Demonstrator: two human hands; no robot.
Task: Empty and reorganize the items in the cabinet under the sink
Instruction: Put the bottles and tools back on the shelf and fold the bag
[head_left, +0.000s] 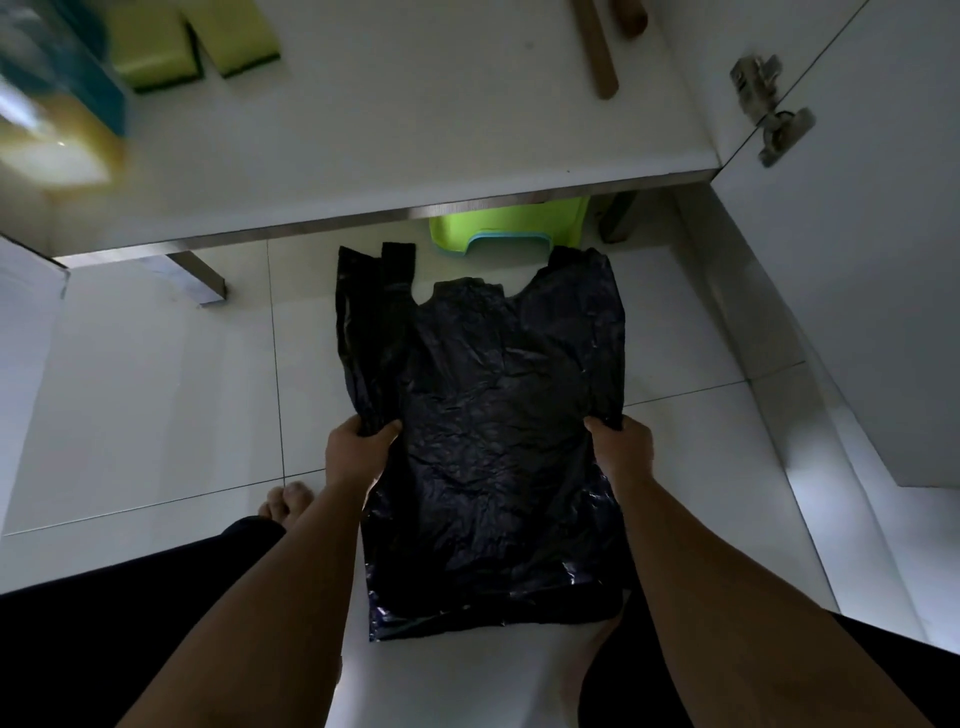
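From the head camera we're looking straight down at a black plastic bag, the thin crinkly kind with two loop handles at the far end and a straight sealed bottom edge nearest us. It's spread out flat in front of the cabinet, over the floor, which is big glossy pale tiles with thin dark grout lines.

Our left hand has the bag's left edge pinched, thumb on top and fingers curled under the film. Our right hand grips the right edge the same way, at about the same height, so the sheet sits stretched between them.

Above the bag is the cabinet shelf, a smooth white board with a metal strip along its front lip. On it sit two yellow-green sponges with dark scrubby bases, a blurry blue and yellow box at the left, and wooden handles at the top. A lime green plastic thing with a teal rim pokes out from under the shelf, just beyond the bag handles. At right, the open white door hangs on a shiny metal hinge.
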